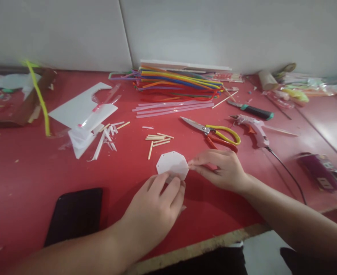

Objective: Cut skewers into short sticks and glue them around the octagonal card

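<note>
"fingers?"
"right hand [224, 168] pinches a tiny pale piece [190, 167] at the right corner of the white octagon [171, 162]; left hand [155, 202] curls over its near rim, grip hidden."
"where's it?"
"toward the near edge of the desk [208, 214]."
"handling?"
"probably light, stiff, creasable; hold the rim."

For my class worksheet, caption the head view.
Both hands at a white octagonal piece on a red tabletop, near short sticks, scissors and a glue gun.

The octagon [171, 163] is white, the sticks [156, 138] pale yellow, the table [125, 152] red, the phone [74, 212] black, the glue gun [258, 132] pink with an orange trigger [249, 129].
</note>
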`<state>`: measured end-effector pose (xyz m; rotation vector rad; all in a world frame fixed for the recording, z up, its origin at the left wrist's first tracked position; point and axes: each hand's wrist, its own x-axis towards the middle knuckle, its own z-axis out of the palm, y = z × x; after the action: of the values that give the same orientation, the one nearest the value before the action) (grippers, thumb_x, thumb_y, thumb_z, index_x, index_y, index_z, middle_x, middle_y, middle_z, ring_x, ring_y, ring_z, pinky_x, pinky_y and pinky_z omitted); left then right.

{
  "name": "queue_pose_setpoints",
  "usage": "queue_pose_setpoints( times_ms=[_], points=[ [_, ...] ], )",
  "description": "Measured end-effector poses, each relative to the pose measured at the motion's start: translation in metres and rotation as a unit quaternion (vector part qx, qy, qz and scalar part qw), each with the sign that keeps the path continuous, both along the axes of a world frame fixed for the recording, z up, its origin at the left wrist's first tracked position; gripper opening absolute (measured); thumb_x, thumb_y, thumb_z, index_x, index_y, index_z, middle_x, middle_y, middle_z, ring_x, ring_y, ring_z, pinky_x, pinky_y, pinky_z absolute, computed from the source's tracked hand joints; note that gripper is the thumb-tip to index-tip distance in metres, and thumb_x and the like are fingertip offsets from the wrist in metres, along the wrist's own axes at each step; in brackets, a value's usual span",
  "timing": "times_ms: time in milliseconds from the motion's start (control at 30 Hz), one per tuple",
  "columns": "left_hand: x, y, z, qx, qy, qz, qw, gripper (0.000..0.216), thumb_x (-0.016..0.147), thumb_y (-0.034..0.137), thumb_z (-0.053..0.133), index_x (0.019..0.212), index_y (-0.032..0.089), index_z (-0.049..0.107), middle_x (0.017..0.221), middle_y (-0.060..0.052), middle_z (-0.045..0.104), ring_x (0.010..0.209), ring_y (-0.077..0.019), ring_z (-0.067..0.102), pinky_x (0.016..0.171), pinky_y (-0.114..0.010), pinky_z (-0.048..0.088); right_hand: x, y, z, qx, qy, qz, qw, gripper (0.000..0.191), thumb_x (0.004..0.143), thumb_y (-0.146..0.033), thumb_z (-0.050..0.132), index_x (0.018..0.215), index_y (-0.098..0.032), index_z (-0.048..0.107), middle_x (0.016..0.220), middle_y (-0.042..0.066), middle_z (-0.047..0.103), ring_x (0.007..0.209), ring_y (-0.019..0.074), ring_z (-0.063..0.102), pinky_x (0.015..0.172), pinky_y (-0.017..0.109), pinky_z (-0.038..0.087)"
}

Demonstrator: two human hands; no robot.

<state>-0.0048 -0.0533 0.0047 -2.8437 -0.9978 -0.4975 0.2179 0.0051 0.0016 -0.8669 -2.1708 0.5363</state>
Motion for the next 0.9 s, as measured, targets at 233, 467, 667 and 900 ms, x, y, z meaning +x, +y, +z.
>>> queue_pose_setpoints(
  times_ms=[233, 467, 667, 900],
  points=[
    [0.000, -0.004, 0.000, 0.041, 0.004, 0.002, 0.999, 0.028, 0.088, 0.023, 0.060, 0.109, 0.008, 0.070, 0.106, -0.014, 0.073, 0.095, -0.0309, 0.067, 0.078, -0.044, 0.058, -0.002, 0.000, 0.001, -0.006, 0.001, -0.004, 1.000, 0.008, 0.084, -0.012, 0.067, 0.087, -0.020, 0.067, 0.080, 0.001, 0.074, 0.073, 0.0126, 0.071, 0.067, 0.021, 0.056],
    [0.000, -0.009, 0.006, 0.057, -0.067, -0.020, 0.996, 0.023, 0.089, 0.026, 0.061, 0.091, 0.008, 0.073, 0.094, -0.014, 0.076, 0.084, -0.0278, 0.071, 0.077, -0.042, 0.058, -0.003, -0.001, 0.002, -0.021, 0.001, -0.015, 1.000, 0.004, 0.085, -0.016, 0.066, 0.085, -0.020, 0.067, 0.079, 0.002, 0.074, 0.072, 0.0136, 0.071, 0.065, 0.023, 0.056],
    [-0.004, -0.012, 0.005, 0.034, -0.033, -0.170, 0.984, 0.019, 0.086, 0.024, 0.064, 0.099, 0.012, 0.072, 0.104, -0.010, 0.075, 0.090, -0.0273, 0.070, 0.079, -0.042, 0.058, -0.004, -0.001, 0.003, -0.013, 0.003, -0.020, 1.000, 0.005, 0.085, -0.015, 0.067, 0.083, -0.019, 0.066, 0.077, 0.001, 0.074, 0.071, 0.0132, 0.071, 0.063, 0.021, 0.055],
    [0.001, -0.008, 0.004, 0.033, -0.039, -0.041, 0.998, 0.032, 0.089, 0.037, 0.061, 0.102, 0.009, 0.071, 0.117, -0.018, 0.070, 0.108, -0.0372, 0.065, 0.093, -0.051, 0.052, -0.003, -0.002, 0.002, -0.018, -0.002, -0.030, 0.999, 0.005, 0.086, -0.016, 0.065, 0.083, -0.020, 0.065, 0.078, 0.002, 0.074, 0.071, 0.0141, 0.071, 0.063, 0.023, 0.056]
  ],
)
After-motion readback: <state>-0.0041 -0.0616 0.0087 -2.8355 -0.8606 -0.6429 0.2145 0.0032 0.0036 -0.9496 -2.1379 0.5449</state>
